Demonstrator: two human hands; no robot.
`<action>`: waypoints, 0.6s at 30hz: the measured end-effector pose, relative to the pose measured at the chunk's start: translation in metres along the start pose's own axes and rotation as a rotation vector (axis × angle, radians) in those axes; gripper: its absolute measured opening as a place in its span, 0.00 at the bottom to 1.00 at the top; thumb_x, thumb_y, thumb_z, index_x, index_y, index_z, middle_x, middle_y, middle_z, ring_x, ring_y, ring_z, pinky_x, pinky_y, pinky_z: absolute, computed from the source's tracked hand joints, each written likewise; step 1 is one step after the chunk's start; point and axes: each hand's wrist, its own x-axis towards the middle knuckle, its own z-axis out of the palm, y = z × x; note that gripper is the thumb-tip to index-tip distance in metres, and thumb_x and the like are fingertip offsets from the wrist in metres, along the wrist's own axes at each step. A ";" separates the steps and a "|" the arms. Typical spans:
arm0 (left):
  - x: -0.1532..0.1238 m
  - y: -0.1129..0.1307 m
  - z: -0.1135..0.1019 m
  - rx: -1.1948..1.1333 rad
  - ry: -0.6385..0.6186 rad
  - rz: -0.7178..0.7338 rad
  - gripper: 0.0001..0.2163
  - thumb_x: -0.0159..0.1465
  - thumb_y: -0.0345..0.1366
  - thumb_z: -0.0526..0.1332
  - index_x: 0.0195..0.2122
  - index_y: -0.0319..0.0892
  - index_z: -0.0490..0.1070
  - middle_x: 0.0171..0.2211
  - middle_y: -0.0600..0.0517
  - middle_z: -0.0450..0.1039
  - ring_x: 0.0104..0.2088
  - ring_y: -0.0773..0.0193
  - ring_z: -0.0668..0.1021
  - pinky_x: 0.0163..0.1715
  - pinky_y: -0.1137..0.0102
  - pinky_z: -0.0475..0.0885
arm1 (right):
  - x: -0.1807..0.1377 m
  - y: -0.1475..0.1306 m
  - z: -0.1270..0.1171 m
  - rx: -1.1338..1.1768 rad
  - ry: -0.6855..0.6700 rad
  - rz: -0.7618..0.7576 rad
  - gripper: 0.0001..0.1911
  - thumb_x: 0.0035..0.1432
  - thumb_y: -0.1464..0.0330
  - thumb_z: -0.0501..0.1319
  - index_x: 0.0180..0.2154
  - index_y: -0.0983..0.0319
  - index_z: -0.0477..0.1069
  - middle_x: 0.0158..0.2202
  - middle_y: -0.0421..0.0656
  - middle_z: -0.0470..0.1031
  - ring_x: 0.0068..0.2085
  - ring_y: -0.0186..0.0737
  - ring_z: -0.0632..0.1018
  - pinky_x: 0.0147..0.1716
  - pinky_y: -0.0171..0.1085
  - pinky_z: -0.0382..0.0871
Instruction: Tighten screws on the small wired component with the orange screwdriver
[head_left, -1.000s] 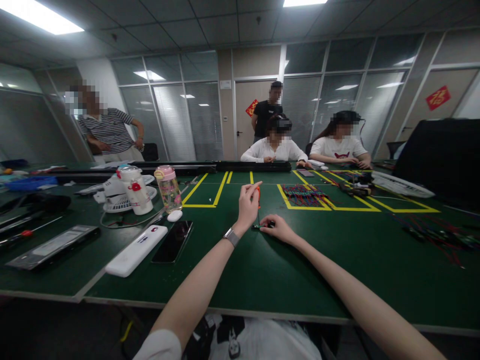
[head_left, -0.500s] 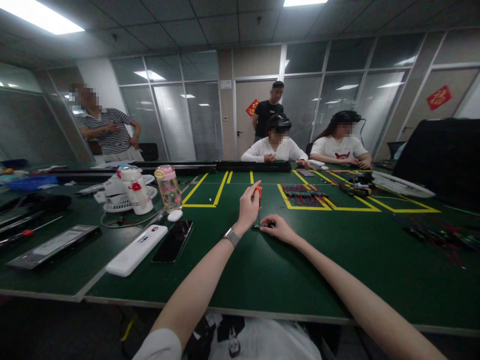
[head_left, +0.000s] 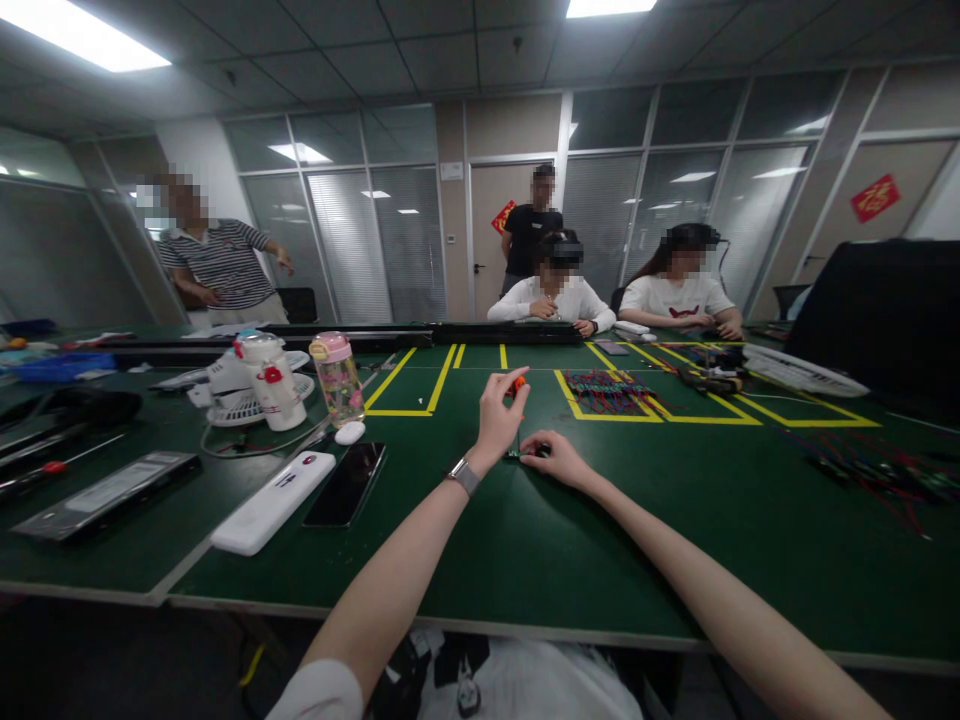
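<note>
At the centre of the green table point(head_left: 525, 540), both bare hands meet over one small workpiece. The left hand point(head_left: 497, 418) is raised off the surface, its thumb and fingers closed round the orange grip of a screwdriver point(head_left: 517, 384). The tool stands nearly upright, with its thin shaft running down to a small dark part point(head_left: 516, 454) on the mat. The right hand point(head_left: 559, 458) lies low on the table just beside the shaft, fingertips pinched on that part and pressing it down. The two hands are close together, and the part sits between them, below the left hand and at the tips of the right. What kind of part it is cannot be told at this size. A metal-banded watch point(head_left: 464, 476) shows on the left wrist.

Left of the hands lie a black phone point(head_left: 346, 482) and a white oblong case point(head_left: 274, 499), side by side. Beyond them stand a pink-lidded bottle point(head_left: 337, 378) and a white bottle point(head_left: 270, 380). Yellow tape lines point(head_left: 409, 385) mark out boxes on the far half of the table. A bundle of red and blue wires point(head_left: 607, 390) lies in one box, well apart from the hands. Two seated people point(head_left: 555, 295) work at the far edge.
</note>
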 end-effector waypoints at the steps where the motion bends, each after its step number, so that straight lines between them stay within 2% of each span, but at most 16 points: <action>1: 0.000 0.000 0.000 0.020 0.010 -0.002 0.14 0.65 0.38 0.56 0.50 0.46 0.71 0.38 0.50 0.67 0.37 0.65 0.72 0.42 0.70 0.69 | 0.000 0.000 0.000 -0.003 -0.002 0.001 0.08 0.48 0.67 0.65 0.33 0.63 0.77 0.29 0.43 0.75 0.33 0.39 0.74 0.37 0.38 0.68; 3: -0.001 0.001 0.000 0.037 0.018 -0.008 0.14 0.65 0.39 0.55 0.50 0.46 0.71 0.39 0.50 0.66 0.39 0.65 0.72 0.44 0.70 0.68 | 0.000 -0.001 0.000 -0.010 -0.002 0.002 0.09 0.48 0.67 0.65 0.33 0.63 0.77 0.29 0.42 0.75 0.33 0.39 0.74 0.37 0.38 0.68; 7: 0.000 0.001 0.000 -0.018 -0.028 0.020 0.17 0.68 0.33 0.47 0.55 0.46 0.66 0.46 0.48 0.67 0.47 0.64 0.71 0.50 0.69 0.65 | -0.001 -0.001 0.000 -0.019 0.005 -0.001 0.09 0.48 0.67 0.65 0.34 0.63 0.77 0.30 0.43 0.76 0.34 0.40 0.74 0.38 0.39 0.67; 10: 0.000 0.000 0.000 -0.021 -0.032 0.036 0.16 0.67 0.33 0.51 0.55 0.45 0.66 0.42 0.49 0.69 0.42 0.65 0.73 0.46 0.69 0.67 | -0.001 -0.001 0.000 -0.025 0.010 -0.006 0.08 0.48 0.68 0.64 0.34 0.63 0.77 0.30 0.43 0.76 0.34 0.40 0.74 0.38 0.38 0.67; 12: 0.000 0.001 0.000 0.018 -0.011 0.030 0.14 0.65 0.36 0.56 0.51 0.46 0.69 0.38 0.50 0.68 0.37 0.65 0.72 0.42 0.70 0.68 | -0.001 -0.001 0.000 -0.022 0.011 -0.002 0.08 0.48 0.68 0.64 0.33 0.63 0.77 0.30 0.43 0.76 0.34 0.40 0.74 0.38 0.38 0.67; 14: -0.001 0.003 0.000 0.047 0.009 0.026 0.13 0.63 0.38 0.59 0.48 0.46 0.72 0.37 0.51 0.65 0.36 0.66 0.71 0.42 0.70 0.69 | -0.001 0.000 0.001 -0.014 0.010 -0.001 0.08 0.48 0.69 0.65 0.33 0.63 0.77 0.29 0.42 0.76 0.33 0.39 0.74 0.37 0.37 0.67; 18: 0.000 0.004 0.000 -0.003 -0.015 0.047 0.14 0.67 0.35 0.51 0.51 0.46 0.70 0.42 0.49 0.67 0.44 0.65 0.72 0.47 0.69 0.67 | 0.000 0.001 0.002 0.000 0.010 -0.002 0.08 0.48 0.69 0.65 0.32 0.63 0.77 0.28 0.42 0.76 0.32 0.39 0.74 0.37 0.37 0.67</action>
